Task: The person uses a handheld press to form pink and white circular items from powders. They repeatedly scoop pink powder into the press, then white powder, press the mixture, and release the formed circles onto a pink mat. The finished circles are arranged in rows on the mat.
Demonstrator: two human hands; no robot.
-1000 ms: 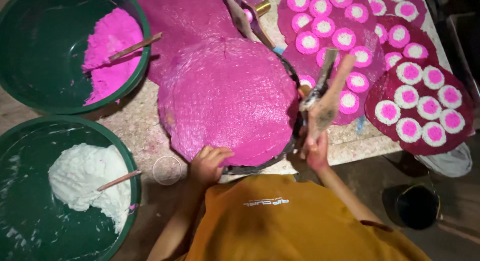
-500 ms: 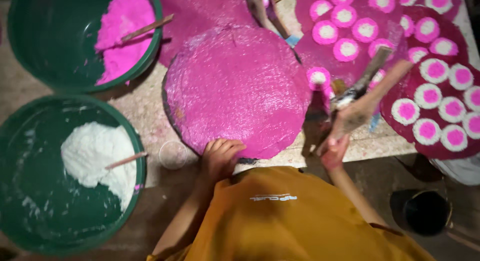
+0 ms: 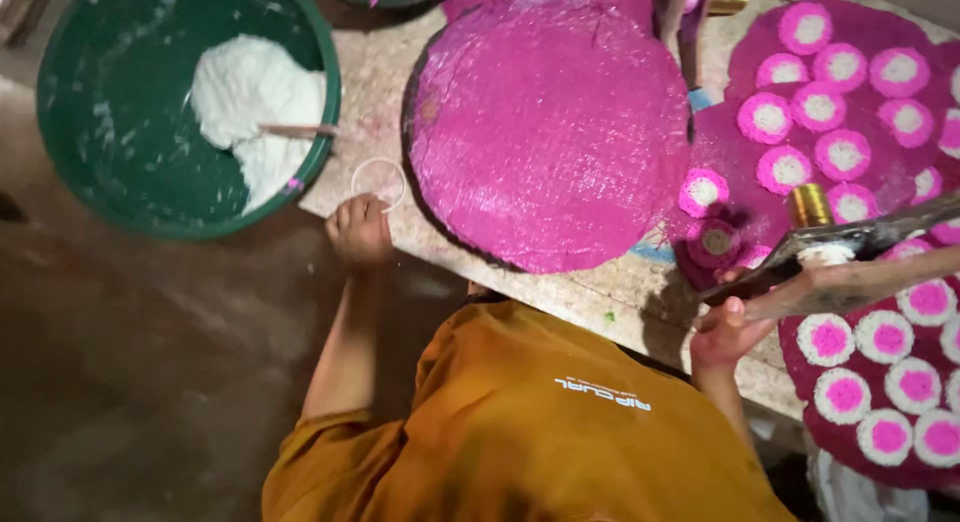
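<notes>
A large round pink disc (image 3: 550, 132) lies on the stone table (image 3: 600, 297) in front of my orange-shirted body. My left hand (image 3: 358, 230) rests at the table's front edge, fingers curled and empty, just below a small clear ring (image 3: 378, 182) left of the disc. My right hand (image 3: 728, 330) grips the handle of a long flat wooden tool (image 3: 850, 262). The tool stretches right over small pink-and-white round pieces (image 3: 845, 392) on a dark pink mat.
A green basin (image 3: 120, 172) at the left holds white paste (image 3: 250, 102) with a stick (image 3: 295, 130) in it. More pink-and-white rounds (image 3: 800, 117) fill a mat at the upper right. A gold cylinder (image 3: 808, 204) stands among them. Dark floor lies at the lower left.
The view has swung down and left, and the basin of pink paste has left the picture. My left hand slid left from the disc's edge to the clear ring. The tool now lies lower and flatter.
</notes>
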